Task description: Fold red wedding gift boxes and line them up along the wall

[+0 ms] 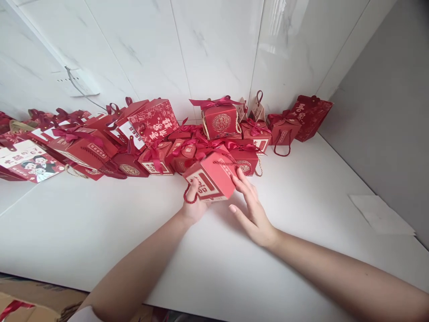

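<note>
A red gift box (219, 176) with a cream-framed label, a dark red rope handle and a ribbon on top is held tilted above the white table. My left hand (194, 206) grips it from below, with the thumb on the label side and the other fingers hidden underneath. Close by on the right, my right hand (254, 212) has its fingers spread, the fingertips resting at the box's right side and the thumb apart from it. Just behind the held box stand more red gift boxes with ribbon bows, such as a box with a gold round emblem (221, 121).
Red gift boxes and bags line the back wall, among them a white-and-red box with cartoon figures (36, 162) and a red bag (310, 118) at the right. White paper (382, 214) lies by the grey side wall. A cardboard box (36, 299) sits below the table's front edge (67, 284).
</note>
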The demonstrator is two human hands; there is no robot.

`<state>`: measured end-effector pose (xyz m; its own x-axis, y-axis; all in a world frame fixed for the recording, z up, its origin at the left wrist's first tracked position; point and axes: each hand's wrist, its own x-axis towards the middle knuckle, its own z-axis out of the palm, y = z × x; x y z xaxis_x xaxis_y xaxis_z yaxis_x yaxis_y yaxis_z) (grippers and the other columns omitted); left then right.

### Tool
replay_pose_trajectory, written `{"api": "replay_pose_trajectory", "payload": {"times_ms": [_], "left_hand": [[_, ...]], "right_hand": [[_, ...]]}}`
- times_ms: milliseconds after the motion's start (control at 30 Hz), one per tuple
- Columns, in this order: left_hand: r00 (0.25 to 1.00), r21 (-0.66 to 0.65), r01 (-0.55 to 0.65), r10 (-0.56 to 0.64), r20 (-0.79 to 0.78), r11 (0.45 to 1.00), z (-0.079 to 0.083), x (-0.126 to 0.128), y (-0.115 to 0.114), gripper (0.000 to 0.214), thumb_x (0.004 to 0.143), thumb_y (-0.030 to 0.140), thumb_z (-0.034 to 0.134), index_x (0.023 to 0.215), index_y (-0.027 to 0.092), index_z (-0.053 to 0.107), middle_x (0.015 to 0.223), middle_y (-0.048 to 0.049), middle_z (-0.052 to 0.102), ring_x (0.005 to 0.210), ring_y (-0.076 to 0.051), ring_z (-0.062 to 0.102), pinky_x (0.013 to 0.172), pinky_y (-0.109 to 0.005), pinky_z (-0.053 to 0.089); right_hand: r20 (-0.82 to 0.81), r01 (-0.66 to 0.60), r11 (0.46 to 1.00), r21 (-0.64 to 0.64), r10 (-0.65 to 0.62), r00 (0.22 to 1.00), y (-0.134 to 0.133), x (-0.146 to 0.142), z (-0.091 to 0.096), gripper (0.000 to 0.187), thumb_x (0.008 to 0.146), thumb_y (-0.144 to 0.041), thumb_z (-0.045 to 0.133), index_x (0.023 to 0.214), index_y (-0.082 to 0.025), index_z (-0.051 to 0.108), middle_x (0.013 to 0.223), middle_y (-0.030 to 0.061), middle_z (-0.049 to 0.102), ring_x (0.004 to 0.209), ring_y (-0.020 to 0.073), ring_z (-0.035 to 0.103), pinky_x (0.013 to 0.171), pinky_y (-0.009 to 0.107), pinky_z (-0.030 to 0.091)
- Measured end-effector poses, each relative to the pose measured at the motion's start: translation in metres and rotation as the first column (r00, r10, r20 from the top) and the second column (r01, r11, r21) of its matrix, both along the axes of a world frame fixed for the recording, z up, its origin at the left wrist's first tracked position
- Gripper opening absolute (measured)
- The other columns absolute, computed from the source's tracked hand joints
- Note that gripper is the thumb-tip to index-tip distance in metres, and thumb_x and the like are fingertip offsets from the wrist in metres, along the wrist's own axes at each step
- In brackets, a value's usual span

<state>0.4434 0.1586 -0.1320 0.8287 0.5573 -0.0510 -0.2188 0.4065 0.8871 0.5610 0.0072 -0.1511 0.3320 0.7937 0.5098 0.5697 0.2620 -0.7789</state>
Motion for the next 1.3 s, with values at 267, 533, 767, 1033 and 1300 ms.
{"api": "replay_pose_trajectory", "payload": {"times_ms": [267, 533, 767, 1033, 1300], "left_hand": [[0.968, -0.035, 0.242, -0.238, 0.081, 0.970, -0.007, -0.004, 0.006, 0.088, 0.075, 0.089, 0.037, 0.122, 0.021, 0.066, 0.122, -0.0168, 0.070, 0.102, -0.039, 0.069, 0.087, -0.055, 0.053], [0.858, 0.074, 0.504, -0.509, 0.069, 0.860, -0.001, -0.007, -0.007, 0.085, 0.072, 0.088, 0.047, 0.120, 0.021, 0.065, 0.108, -0.0185, 0.070, 0.103, -0.041, 0.067, 0.088, -0.057, 0.052], [0.848, 0.091, 0.517, -0.523, 0.083, 0.851, 0.001, -0.006, -0.011, 0.075, 0.076, 0.084, 0.051, 0.114, 0.021, 0.068, 0.115, -0.0194, 0.067, 0.113, -0.039, 0.064, 0.095, -0.055, 0.051], [0.831, 0.271, 0.546, -0.553, -0.057, 0.793, -0.022, -0.011, 0.021, 0.047, 0.071, 0.045, 0.082, 0.110, 0.022, 0.071, 0.097, -0.0092, 0.076, 0.099, -0.031, 0.071, 0.092, -0.047, 0.056], [0.805, 0.422, 0.593, -0.488, -0.338, 0.686, -0.014, -0.030, 0.075, 0.036, 0.073, 0.025, 0.080, 0.107, 0.017, 0.074, 0.101, -0.0107, 0.077, 0.093, -0.027, 0.073, 0.092, -0.042, 0.058]], "right_hand": [[0.190, -0.001, 0.991, 0.130, -0.024, 0.982, 0.000, -0.004, -0.002, 0.080, 0.097, -0.020, 0.052, 0.161, -0.040, 0.008, 0.169, -0.0006, 0.009, 0.154, 0.0333, 0.014, 0.119, 0.066, 0.024], [0.124, -0.015, 0.997, 0.073, 0.006, 0.992, 0.001, -0.002, -0.002, 0.080, 0.098, -0.022, 0.051, 0.161, -0.038, 0.006, 0.167, 0.0040, 0.017, 0.153, 0.0313, 0.018, 0.120, 0.061, 0.029], [-0.062, -0.072, 0.990, 0.119, 0.080, 0.995, -0.002, 0.000, 0.001, 0.074, 0.100, -0.034, 0.051, 0.161, -0.036, 0.009, 0.165, 0.0056, 0.021, 0.149, 0.0315, 0.028, 0.119, 0.057, 0.034], [-0.494, -0.019, 0.968, 0.250, 0.144, 0.858, 0.008, 0.007, -0.007, 0.053, 0.100, -0.063, 0.037, 0.138, -0.029, 0.051, 0.141, 0.0089, 0.054, 0.130, 0.0328, 0.050, 0.112, 0.056, 0.037], [-0.683, 0.008, 0.984, 0.176, 0.116, 0.721, 0.021, 0.013, -0.013, 0.044, 0.103, -0.061, 0.033, 0.111, -0.027, 0.061, 0.117, 0.0054, 0.064, 0.113, 0.0260, 0.058, 0.105, 0.046, 0.043]]}}
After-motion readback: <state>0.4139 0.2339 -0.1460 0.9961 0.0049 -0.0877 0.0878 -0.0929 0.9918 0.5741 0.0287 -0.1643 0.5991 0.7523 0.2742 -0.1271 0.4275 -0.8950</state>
